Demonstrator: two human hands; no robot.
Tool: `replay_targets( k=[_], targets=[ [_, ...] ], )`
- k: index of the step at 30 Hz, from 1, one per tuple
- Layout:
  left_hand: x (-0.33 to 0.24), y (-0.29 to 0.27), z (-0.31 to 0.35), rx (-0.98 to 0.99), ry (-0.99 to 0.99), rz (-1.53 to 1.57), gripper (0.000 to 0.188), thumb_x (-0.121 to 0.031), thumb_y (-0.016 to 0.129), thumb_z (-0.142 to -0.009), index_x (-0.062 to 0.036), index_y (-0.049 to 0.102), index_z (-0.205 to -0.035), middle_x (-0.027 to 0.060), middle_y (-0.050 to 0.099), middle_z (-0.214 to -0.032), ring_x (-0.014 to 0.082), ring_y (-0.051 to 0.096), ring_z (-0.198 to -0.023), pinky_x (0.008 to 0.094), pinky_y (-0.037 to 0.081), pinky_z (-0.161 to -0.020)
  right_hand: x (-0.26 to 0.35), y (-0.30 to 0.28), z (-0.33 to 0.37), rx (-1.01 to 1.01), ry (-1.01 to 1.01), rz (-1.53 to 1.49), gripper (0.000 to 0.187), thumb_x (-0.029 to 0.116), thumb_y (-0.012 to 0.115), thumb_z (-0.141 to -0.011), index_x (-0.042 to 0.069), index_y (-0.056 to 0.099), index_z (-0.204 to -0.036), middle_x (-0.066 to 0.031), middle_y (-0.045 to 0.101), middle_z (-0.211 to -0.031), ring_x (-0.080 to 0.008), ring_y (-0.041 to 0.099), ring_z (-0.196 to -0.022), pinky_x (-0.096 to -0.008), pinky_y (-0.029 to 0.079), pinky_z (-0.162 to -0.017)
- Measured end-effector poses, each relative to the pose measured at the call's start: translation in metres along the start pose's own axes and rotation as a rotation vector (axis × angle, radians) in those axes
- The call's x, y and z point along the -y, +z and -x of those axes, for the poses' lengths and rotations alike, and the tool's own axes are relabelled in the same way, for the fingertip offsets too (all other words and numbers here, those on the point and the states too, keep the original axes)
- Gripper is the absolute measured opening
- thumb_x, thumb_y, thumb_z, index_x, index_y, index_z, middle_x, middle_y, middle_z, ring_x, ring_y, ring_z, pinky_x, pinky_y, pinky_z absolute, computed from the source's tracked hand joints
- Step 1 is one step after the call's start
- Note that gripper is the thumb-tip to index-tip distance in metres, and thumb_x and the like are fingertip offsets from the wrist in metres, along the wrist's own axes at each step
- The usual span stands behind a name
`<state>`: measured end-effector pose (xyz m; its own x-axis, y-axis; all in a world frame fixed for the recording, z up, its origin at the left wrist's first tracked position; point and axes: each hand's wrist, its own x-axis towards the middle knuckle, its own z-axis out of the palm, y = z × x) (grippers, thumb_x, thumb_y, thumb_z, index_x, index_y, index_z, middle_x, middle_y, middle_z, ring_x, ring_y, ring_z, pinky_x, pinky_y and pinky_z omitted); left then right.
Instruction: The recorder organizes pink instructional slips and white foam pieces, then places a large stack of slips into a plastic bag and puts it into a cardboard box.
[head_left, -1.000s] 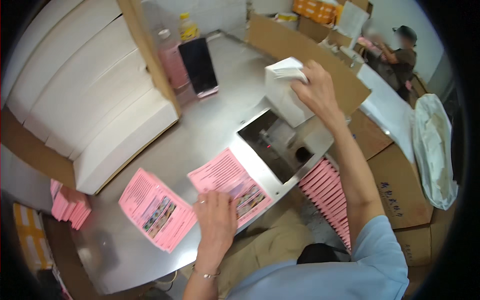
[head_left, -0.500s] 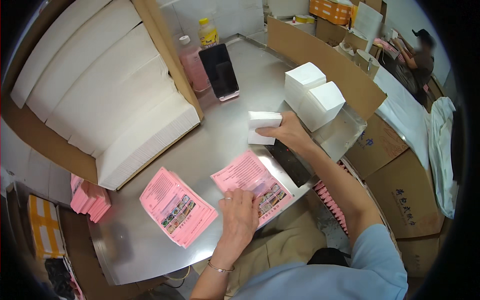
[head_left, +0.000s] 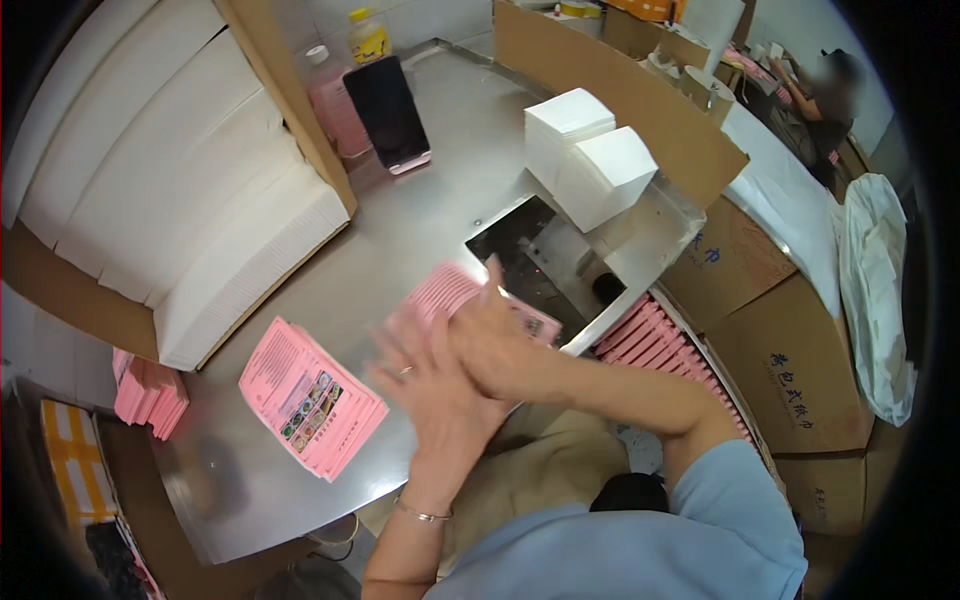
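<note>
Pink printed paper (head_left: 440, 288) shows beneath and just beyond both hands, over the shiny steel table (head_left: 400, 220) near its front edge. From my remote seat I see the left hand (head_left: 440, 385) with its fingers fanned apart and blurred, pointing between ten and eleven o'clock; nothing shows clamped between them. It partly overlaps the right hand (head_left: 490, 335), which comes in from four o'clock with one digit pointing to twelve. I cannot tell whether that hand's other fingers are apart or closed on the paper, since they are hidden. From the hands, a neat stack of pink printed packets (head_left: 315, 400) lies between eight and nine o'clock, a dark rectangular opening (head_left: 510, 240) between one and two, and twin square stacks of white paper (head_left: 605, 175) at one
</note>
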<state>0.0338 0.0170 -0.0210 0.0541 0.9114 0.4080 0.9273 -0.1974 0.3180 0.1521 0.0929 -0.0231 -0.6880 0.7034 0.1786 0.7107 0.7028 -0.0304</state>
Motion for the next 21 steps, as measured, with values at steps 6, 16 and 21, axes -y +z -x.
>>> replay_targets(
  k=[6,16,21],
  targets=[
    [0.017,-0.009,0.013,0.069,0.080,-0.161,0.071,-0.048,0.077,-0.073,-0.0079,0.059,-0.130,0.0275,0.046,-0.137,0.0457,0.041,-0.125,0.0557,0.036,-0.091,-0.075,-0.031,0.026,-0.778,-0.071,-0.024,0.037,0.011,0.065,-0.073,0.001,0.062,-0.108,-0.0132,0.064,-0.087,-0.0341,0.064,-0.082,-0.0452,0.050,-0.076],
    [0.004,-0.001,-0.005,-0.102,0.117,-0.208,0.055,-0.044,0.074,-0.077,-0.0088,0.063,-0.118,0.0182,0.053,-0.123,0.0373,0.047,-0.108,0.0497,0.033,-0.092,-0.163,-0.051,0.026,-0.577,0.483,0.137,0.019,0.021,0.066,-0.086,0.003,0.072,-0.081,-0.0130,0.060,-0.088,-0.0302,0.057,-0.090,-0.0457,0.045,-0.076],
    [0.003,-0.004,0.001,0.071,0.059,-0.050,0.048,-0.033,0.071,-0.079,-0.0096,0.063,-0.120,0.0162,0.054,-0.128,0.0382,0.048,-0.104,0.0523,0.035,-0.092,-0.171,-0.041,0.034,-0.659,0.453,0.039,0.018,0.010,0.067,-0.082,0.003,0.072,-0.097,-0.0143,0.062,-0.098,-0.0332,0.058,-0.094,-0.0473,0.047,-0.080]
  ],
)
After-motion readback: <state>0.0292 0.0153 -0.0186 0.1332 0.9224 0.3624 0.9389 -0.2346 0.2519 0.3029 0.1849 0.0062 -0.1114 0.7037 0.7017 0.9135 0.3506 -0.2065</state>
